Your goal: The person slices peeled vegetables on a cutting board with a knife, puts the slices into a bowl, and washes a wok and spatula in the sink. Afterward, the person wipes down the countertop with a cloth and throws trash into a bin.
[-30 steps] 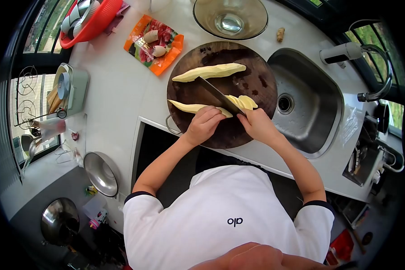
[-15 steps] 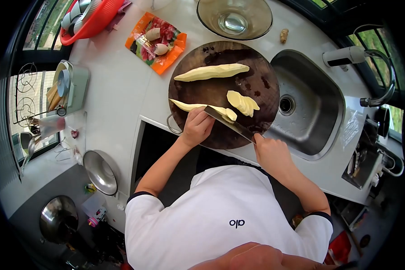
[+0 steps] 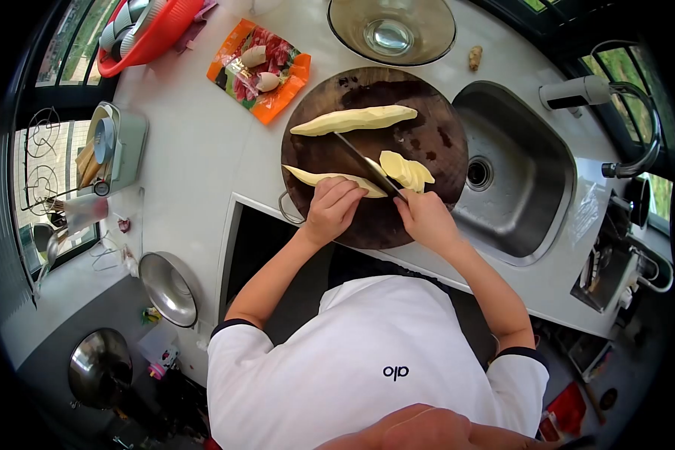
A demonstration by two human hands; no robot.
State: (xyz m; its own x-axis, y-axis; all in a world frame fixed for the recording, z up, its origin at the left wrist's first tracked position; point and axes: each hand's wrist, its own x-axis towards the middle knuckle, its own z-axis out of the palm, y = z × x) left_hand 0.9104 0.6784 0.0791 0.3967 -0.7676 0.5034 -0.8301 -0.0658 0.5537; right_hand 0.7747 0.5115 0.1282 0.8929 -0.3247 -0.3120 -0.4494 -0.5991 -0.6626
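My left hand presses its curled fingers on a long, peeled, pale-yellow sweet potato, near its cut end. It lies on the front part of a round, dark wooden cutting board. In my right hand is a kitchen knife, its blade slanting across the board toward the far left. Beside the blade, several overlapping sweet potato slices lie in a small heap. A second whole peeled sweet potato rests along the far side of the board.
A sink adjoins the board on the right. Behind the board stands a glass bowl, with a ginger piece to its right. An orange packet lies at the far left, near a red basket. A metal bowl is at left.
My right hand has moved left and farther from my body, swinging the knife toward the slices and away from the cut end. My left hand has slid slightly right along the sweet potato.
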